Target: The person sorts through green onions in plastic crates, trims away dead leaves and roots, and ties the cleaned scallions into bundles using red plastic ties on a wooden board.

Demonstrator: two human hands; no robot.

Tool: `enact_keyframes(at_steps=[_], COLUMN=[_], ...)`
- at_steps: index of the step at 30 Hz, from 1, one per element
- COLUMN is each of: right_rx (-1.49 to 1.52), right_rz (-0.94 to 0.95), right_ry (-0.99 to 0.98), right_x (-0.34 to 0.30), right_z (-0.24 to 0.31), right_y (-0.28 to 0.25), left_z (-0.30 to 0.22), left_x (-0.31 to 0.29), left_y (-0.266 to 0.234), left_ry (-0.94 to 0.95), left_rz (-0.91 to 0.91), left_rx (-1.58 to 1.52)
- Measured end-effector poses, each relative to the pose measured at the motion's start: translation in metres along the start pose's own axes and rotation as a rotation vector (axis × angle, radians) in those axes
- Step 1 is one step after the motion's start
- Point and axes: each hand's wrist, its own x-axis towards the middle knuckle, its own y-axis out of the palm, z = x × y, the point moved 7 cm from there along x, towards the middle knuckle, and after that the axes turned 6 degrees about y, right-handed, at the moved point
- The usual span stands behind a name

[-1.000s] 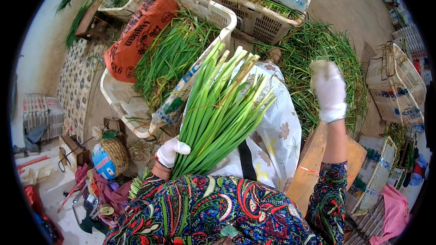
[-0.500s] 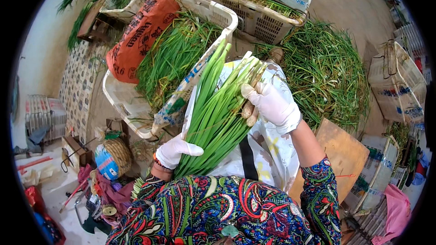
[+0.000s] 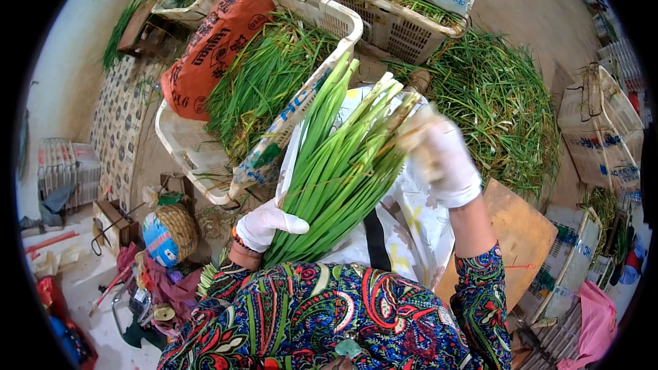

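Observation:
Lying across my lap is a bunch of Chinese chives [image 3: 336, 178], long flat green leaves with pale stem ends pointing away from me. My left hand [image 3: 266, 226], in a white glove, grips its leafy end with the thumb over the top. Beside the stem ends on the right is my gloved right hand [image 3: 444, 161], smeared by motion, so its fingers and anything in them cannot be made out. Some stems near it look brownish and dry. A white flowered cloth [image 3: 418, 229] covers my lap under the bunch.
A white plastic crate [image 3: 195, 157] of loose chives with an orange sack [image 3: 205, 62] stands ahead left. Another filled crate [image 3: 397, 24] is at the back. A heap of grassy leaves [image 3: 493, 109] lies on the floor at right, near a wooden board [image 3: 514, 240].
My right hand has moved to the right, away from the stem ends, and is blurred now. The stem ends have spread slightly. My left hand keeps its grip in nearly the same place.

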Motion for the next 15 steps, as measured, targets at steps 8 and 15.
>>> enact_keyframes(at_steps=[8, 15], right_rx=[-0.456, -1.676], right_rz=[-0.573, -0.149], right_ry=[-0.468, -0.625], right_x=[-0.017, 0.004], right_z=[0.101, 0.026], right_y=[-0.082, 0.057], left_z=[-0.01, -0.008], left_x=[0.001, -0.002], left_y=[0.003, 0.013], left_ry=[0.021, -0.022], left_rz=[-0.06, -0.028], left_rx=[-0.002, 0.006])
